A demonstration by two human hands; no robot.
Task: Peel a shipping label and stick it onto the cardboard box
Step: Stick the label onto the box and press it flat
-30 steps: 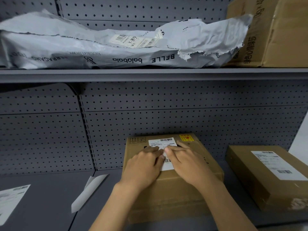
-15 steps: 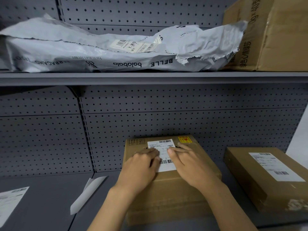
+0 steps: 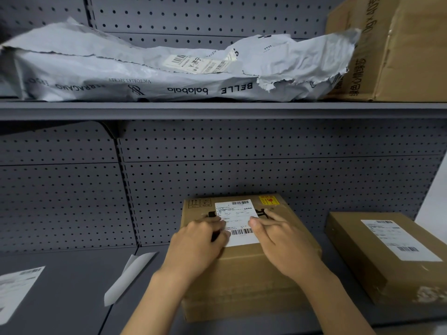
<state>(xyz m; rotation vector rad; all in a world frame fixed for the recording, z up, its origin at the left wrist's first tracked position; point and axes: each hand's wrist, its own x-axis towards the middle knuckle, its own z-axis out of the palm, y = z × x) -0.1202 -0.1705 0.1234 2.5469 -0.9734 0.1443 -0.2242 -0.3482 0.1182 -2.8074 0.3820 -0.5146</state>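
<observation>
A brown cardboard box stands on the grey lower shelf, in the middle of the view. A white shipping label with barcodes lies flat on its top face. My left hand rests palm down on the box with its fingertips on the label's left edge. My right hand lies flat on the box too, fingertips touching the label's right edge. Both hands hold nothing; the fingers are stretched and close together. The label's lower left corner is hidden under my left hand.
A peeled white backing strip lies on the shelf left of the box. Another label sheet sits at the far left. A second labelled box stands to the right. On the upper shelf lie a torn grey mailer bag and a large carton.
Both hands have slid apart, from the middle of the label out to its left and right edges. More of the label shows between them.
</observation>
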